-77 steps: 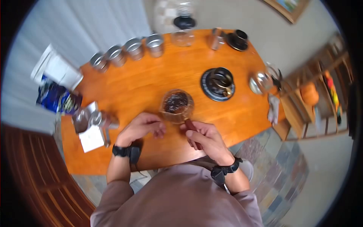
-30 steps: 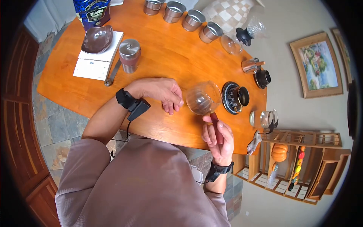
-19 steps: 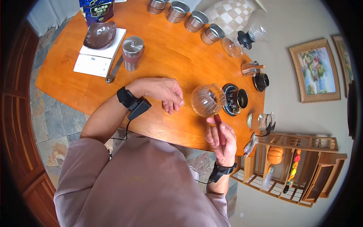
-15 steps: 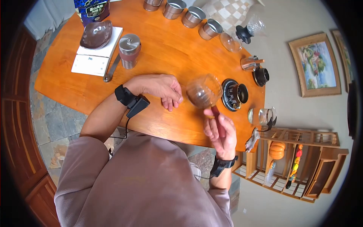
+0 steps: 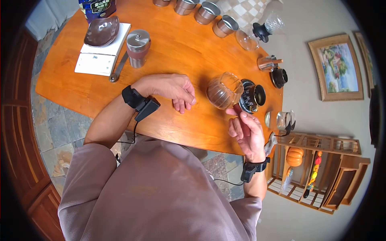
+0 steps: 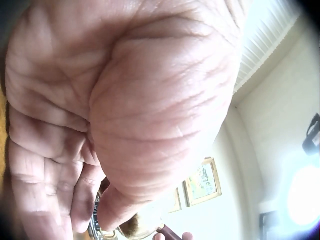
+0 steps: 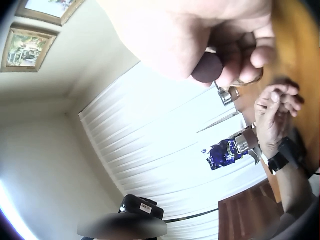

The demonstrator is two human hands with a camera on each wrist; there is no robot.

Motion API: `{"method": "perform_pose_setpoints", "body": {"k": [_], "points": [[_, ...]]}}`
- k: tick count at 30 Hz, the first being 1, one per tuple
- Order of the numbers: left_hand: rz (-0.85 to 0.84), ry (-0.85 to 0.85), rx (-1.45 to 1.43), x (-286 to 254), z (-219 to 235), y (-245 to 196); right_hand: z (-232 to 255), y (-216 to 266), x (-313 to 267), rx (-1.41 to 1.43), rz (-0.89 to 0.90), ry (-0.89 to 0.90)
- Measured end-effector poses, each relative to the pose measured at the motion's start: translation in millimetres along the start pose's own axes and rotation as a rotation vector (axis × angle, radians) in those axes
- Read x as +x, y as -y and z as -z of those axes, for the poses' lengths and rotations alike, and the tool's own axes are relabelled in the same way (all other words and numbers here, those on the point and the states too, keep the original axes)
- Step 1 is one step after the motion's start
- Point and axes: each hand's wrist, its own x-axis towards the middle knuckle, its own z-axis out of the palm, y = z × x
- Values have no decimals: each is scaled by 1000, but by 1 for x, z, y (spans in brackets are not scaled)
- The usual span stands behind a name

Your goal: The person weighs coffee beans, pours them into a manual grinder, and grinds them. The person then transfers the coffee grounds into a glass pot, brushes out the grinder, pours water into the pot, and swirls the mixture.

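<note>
Right hand point(image 5: 245, 132) gripping dark red handle point(image 5: 238, 109) of round clear glass carafe point(image 5: 224, 90), centre-right of head frame.
Carafe tipped on its side, lifted over orange wooden table point(image 5: 177, 44), just beside black saucer with dark cup point(image 5: 252, 96). Fingers curled round handle. Left hand point(image 5: 171, 89) resting on table left of carafe, fingers loosely bent, holding nothing. Steel grinder point(image 5: 138, 44), brown dish on white scale point(image 5: 102, 48), blue bag point(image 5: 96, 6) upper left. Metal cups point(image 5: 209, 14) along top edge.
</note>
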Motion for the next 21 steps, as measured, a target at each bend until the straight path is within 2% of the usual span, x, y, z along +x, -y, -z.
{"method": "perform_pose_setpoints", "body": {"k": [3,8,15,21], "points": [[-3,-22,7,-3,-2,-4,2,5,-7,9,-62,-56],[9,-12,18,-1,-1,-3,-2,6,-4,31,-152,-14],[-2,-24,13,-3,-2,-3,10,5,-3,130,-160,-31],[-1,-9,10,-1,0,-2,0,0,4,124,-151,12]]}}
